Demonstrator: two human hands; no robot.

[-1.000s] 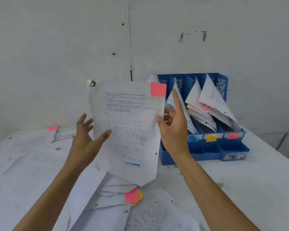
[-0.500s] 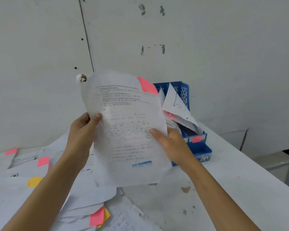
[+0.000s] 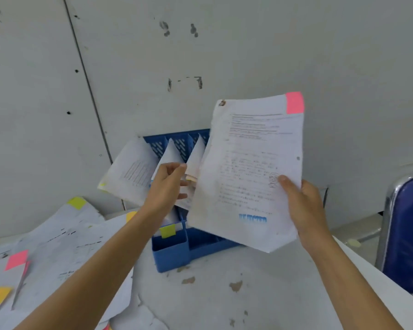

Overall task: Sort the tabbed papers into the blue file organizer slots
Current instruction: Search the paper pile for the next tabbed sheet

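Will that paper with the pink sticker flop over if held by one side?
Probably a little: the paper looks thin and wrinkled, gripped at one edge by the right hand. It's likely light, since one hand holds it up.

Pink-tabbed sheet held up in front of the blue organizer.
The sheet (image 3: 248, 167), printed and creased, has a pink tab (image 3: 295, 102) at its top right corner and a blue stamp low down. The right hand (image 3: 305, 208) grips its right edge, holding it upright with a slight tilt, and it hides the right side of the organizer (image 3: 171, 248). White filed papers (image 3: 169, 153) lean in the organizer's slots, and a yellow tab (image 3: 168, 231) sits on its front. Loose papers (image 3: 65, 236) with pink and yellow tabs lie left of it.
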